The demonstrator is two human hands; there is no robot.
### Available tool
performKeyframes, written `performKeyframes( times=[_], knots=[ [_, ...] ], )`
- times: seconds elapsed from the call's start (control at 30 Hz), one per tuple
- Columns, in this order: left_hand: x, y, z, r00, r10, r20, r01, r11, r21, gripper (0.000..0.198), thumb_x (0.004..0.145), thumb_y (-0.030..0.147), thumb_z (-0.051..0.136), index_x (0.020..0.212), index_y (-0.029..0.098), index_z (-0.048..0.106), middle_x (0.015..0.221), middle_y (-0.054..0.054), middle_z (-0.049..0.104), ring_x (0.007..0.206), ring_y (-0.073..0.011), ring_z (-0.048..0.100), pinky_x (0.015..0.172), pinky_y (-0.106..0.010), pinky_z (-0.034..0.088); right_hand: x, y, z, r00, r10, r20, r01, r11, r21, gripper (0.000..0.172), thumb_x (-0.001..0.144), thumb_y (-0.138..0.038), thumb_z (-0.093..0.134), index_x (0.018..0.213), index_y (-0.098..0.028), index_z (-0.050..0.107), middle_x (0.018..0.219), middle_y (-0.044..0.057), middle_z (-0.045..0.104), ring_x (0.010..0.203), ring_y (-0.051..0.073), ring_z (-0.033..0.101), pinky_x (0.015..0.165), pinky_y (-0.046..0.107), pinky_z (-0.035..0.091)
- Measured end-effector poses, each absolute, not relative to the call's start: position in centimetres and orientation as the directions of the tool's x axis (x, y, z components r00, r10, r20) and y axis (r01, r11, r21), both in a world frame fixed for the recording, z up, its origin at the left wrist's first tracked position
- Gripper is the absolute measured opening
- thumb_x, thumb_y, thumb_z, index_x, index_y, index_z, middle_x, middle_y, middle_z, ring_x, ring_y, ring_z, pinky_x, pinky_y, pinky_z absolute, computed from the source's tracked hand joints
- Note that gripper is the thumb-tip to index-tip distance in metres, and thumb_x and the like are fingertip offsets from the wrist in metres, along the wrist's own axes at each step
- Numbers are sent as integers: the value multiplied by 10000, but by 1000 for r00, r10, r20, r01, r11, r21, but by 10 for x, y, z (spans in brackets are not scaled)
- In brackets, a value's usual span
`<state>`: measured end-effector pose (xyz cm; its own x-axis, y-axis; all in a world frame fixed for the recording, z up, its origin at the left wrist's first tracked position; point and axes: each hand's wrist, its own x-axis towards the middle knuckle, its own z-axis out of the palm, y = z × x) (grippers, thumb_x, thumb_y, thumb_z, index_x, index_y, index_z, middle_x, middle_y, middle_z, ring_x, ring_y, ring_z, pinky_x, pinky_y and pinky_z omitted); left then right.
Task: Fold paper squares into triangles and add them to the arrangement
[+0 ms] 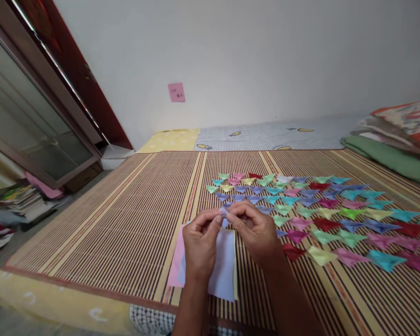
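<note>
A small piece of lavender folded paper is pinched between the fingertips of both hands. My left hand closes on its left side, and my right hand grips it from the right. The fingers cover most of the paper, so its exact shape is hard to make out. Below the hands lies a stack of square paper sheets, lavender on top with pink and pale yellow edges showing. To the right, rows of several folded paper pieces in many colours lie on the striped mat.
The mat covers a bed against a white wall bearing a pink sticky note. Folded bedding is piled at the far right. On the left stand a glass-fronted cabinet and a stack of books.
</note>
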<state>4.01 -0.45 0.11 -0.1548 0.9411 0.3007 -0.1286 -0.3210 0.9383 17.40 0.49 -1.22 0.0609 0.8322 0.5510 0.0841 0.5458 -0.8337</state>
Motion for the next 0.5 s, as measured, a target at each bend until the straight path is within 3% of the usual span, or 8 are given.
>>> performKeyframes(
  times=[0.17,0.3,0.5],
  knots=[
    [37,-3,-1,-115,963,245,-191,-263,946,46,807,227,794,833,192,809,921,-66,792,913,-199,726,856,-304,562,173,7,-15,77,831,551,79,545,-834,134,933,-208,666,800,-224,666,893,32,657,931,201,639,796,329,520],
    [39,-4,1,-101,985,140,-270,-163,949,157,784,258,821,924,192,795,986,-69,800,938,-201,737,871,-313,565,172,6,-15,123,806,579,131,565,-814,124,947,-204,647,826,-224,666,924,37,662,938,206,648,817,349,518],
    [45,-7,2,-212,970,121,-189,-162,968,121,788,277,808,859,178,805,858,-55,792,815,-179,715,786,-282,559,169,3,-15,141,791,595,215,562,-799,119,956,-184,641,850,-233,667,965,39,659,970,208,642,846,357,516]
  ],
)
